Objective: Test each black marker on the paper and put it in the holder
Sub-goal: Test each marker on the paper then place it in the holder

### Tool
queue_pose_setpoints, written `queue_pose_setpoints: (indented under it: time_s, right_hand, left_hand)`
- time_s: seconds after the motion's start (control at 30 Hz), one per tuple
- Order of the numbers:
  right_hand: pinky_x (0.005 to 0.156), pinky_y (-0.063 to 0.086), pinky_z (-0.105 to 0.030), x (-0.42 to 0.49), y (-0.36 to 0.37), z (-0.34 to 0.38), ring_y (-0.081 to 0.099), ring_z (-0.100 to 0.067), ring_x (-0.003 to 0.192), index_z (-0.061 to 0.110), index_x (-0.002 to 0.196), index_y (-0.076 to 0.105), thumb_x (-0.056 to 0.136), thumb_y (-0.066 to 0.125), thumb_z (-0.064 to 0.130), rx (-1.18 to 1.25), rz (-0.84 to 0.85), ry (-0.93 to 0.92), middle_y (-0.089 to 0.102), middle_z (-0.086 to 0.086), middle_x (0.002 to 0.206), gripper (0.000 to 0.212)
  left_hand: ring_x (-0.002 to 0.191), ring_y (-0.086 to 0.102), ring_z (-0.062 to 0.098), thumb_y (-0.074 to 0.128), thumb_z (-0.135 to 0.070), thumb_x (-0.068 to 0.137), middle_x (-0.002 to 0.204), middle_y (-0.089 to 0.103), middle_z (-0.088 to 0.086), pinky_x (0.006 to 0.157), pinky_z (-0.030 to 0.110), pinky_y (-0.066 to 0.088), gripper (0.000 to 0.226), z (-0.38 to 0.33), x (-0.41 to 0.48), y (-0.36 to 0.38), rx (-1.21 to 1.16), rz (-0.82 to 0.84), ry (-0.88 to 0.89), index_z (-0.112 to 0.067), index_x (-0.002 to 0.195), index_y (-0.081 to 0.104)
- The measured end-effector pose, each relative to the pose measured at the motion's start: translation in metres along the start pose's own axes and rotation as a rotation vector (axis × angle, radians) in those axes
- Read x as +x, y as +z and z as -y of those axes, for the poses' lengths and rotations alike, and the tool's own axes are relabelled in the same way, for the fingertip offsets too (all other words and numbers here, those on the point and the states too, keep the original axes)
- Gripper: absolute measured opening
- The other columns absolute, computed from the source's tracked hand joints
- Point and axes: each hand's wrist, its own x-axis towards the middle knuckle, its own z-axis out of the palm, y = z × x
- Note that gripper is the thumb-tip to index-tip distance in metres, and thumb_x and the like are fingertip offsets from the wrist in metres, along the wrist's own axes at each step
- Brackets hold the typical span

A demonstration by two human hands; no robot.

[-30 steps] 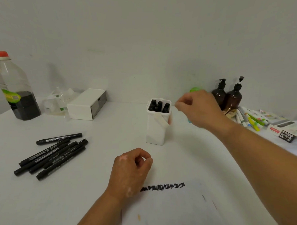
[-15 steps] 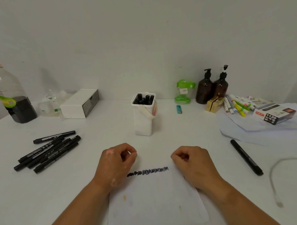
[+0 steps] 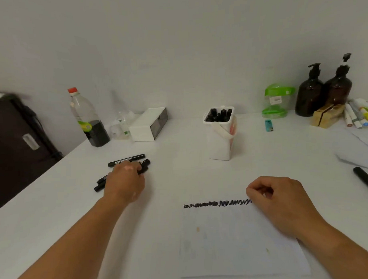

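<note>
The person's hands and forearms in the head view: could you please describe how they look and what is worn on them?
The left hand and the right hand are bare, with no gloves; no ring shows on the visible fingers. The left forearm and the right forearm are bare: no sleeve, watch or bracelet appears down to the frame's lower edge.

We see a plastic bottle (image 3: pixel 88 119) with a red cap and dark liquid at the back left of the table (image 3: pixel 56 206), and a white box (image 3: pixel 147 125) near it. At the back right stand two brown pump bottles (image 3: pixel 310 95), a green container (image 3: pixel 275 100) and a blue lighter (image 3: pixel 268 125).
</note>
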Motion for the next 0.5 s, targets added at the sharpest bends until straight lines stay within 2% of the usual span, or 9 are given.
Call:
queue_pose_setpoints:
  time_s: [0.13, 0.27, 0.43, 0.5]
  right_hand:
    - [0.065, 0.043, -0.007, -0.001, 0.002, -0.001, 0.059, 0.002, 0.064, 0.036, 0.062, 0.07, 0.081, 0.076, 0.022, 0.011, 0.021, -0.011, 0.065, 0.028, 0.064, 0.025]
    - [0.067, 0.042, -0.006, -0.002, 0.0, -0.003, 0.06, 0.003, 0.067, 0.037, 0.062, 0.07, 0.081, 0.077, 0.023, 0.001, 0.016, -0.024, 0.066, 0.029, 0.067, 0.025]
    - [0.067, 0.043, -0.007, -0.002, -0.003, -0.004, 0.061, 0.003, 0.067, 0.037, 0.063, 0.071, 0.082, 0.078, 0.023, 0.006, 0.006, -0.013, 0.066, 0.029, 0.066, 0.025]
    - [0.067, 0.043, -0.007, -0.002, -0.003, -0.004, 0.061, 0.003, 0.067, 0.037, 0.063, 0.07, 0.082, 0.078, 0.022, 0.01, 0.005, -0.012, 0.066, 0.029, 0.066, 0.026]
  left_hand:
    - [0.082, 0.056, 0.021, 0.055, -0.028, 0.088, 0.095, 0.062, 0.0, 0.075, 0.037, 0.054, 0.009, 0.022, -0.002, -0.004, 0.123, 0.073, -0.071, -0.024, 0.093, 0.061]
    - [0.08, 0.055, 0.022, 0.052, -0.023, 0.088, 0.091, 0.058, 0.0, 0.074, 0.037, 0.053, 0.007, 0.025, -0.008, 0.0, 0.109, 0.093, -0.103, -0.022, 0.088, 0.059]
    - [0.089, 0.054, 0.022, 0.056, -0.021, 0.092, 0.103, 0.062, 0.004, 0.08, 0.035, 0.05, 0.013, 0.019, -0.013, 0.007, 0.004, 0.099, -0.089, -0.017, 0.099, 0.066]
    - [0.088, 0.056, 0.02, 0.059, -0.021, 0.092, 0.104, 0.065, 0.004, 0.079, 0.031, 0.049, 0.014, 0.01, -0.016, 0.006, -0.059, 0.094, -0.064, -0.017, 0.103, 0.068]
